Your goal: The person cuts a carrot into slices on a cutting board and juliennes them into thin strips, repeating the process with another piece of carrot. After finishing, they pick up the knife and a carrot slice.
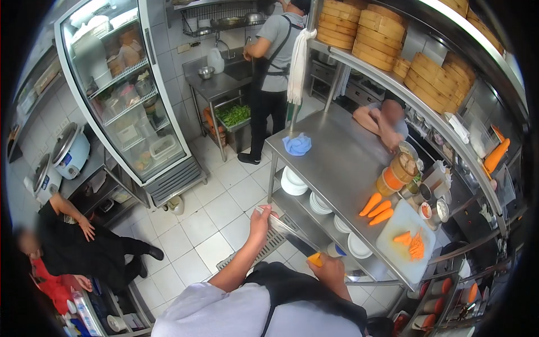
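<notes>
A long knife stretches between my hands, its broad blade pale at the upper left and dark toward the lower right. My left hand, raised in front of me, is closed at the upper end of the knife. Close to my apron, my right hand is closed around an orange-yellow piece at the other end of the blade; I cannot tell whether it is a handle or carrot. To the right, whole carrots lie on the steel table, beside a white cutting board bearing cut carrot.
Plates are stacked on the shelf below the table. Bamboo steamers fill the overhead rack. A blue cloth lies at the table's far corner. One person stands near the sink, another leans across the table, and a third is at left by the glass-door fridge.
</notes>
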Demonstrator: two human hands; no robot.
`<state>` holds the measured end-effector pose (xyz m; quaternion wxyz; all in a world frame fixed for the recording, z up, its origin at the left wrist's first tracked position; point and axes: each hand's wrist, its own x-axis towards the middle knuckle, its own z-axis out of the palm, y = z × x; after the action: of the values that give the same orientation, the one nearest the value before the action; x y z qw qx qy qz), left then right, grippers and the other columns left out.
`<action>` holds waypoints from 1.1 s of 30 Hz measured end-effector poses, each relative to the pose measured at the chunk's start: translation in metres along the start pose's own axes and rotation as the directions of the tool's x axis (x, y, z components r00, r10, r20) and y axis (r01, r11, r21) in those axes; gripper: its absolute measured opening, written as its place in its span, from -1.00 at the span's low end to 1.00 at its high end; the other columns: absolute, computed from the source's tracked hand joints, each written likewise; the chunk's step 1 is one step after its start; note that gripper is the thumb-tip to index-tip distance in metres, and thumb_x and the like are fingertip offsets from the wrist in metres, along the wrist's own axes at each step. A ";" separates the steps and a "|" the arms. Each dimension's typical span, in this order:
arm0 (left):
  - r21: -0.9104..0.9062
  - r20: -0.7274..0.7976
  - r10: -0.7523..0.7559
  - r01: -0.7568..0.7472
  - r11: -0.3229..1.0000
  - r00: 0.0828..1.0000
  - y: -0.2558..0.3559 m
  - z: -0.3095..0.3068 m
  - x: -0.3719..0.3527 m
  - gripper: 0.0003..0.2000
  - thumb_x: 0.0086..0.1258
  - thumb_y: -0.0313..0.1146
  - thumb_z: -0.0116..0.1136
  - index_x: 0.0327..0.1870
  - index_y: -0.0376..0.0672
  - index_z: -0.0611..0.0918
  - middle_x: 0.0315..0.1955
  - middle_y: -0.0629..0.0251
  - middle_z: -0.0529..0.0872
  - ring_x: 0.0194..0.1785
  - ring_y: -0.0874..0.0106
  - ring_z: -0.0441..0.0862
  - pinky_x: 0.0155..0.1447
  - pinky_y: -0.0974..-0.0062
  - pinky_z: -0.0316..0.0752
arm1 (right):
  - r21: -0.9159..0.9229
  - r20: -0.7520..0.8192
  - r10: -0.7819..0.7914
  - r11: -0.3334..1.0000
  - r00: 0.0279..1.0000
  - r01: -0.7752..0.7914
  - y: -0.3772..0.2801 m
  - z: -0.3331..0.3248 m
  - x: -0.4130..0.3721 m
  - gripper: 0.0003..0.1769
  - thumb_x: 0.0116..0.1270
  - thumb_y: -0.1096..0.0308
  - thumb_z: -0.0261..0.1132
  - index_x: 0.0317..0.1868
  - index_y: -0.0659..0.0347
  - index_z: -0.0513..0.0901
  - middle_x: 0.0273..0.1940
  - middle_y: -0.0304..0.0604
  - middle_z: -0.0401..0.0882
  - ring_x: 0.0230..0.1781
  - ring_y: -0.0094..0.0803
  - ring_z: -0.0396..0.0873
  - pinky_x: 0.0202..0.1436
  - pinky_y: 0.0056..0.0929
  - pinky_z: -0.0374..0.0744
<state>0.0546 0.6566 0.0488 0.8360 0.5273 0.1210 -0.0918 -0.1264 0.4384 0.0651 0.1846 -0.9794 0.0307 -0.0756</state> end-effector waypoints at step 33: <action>-0.135 0.729 -0.246 0.486 0.864 0.640 -0.014 0.039 0.051 -0.27 0.74 0.26 -0.29 0.53 -0.28 0.39 0.49 -0.10 0.50 0.55 0.02 0.47 0.60 0.11 0.41 | 0.412 -0.016 0.386 0.843 0.922 -0.345 -0.003 0.028 0.008 -0.40 0.26 -0.17 0.57 -0.27 0.31 0.71 -0.46 0.15 0.71 -0.39 0.15 0.73 -0.28 -0.02 0.66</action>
<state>0.1032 0.6137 0.0374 0.8561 0.2758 -0.0799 -0.4298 -0.1143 0.4508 0.0421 0.3910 -0.8915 0.2097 -0.0916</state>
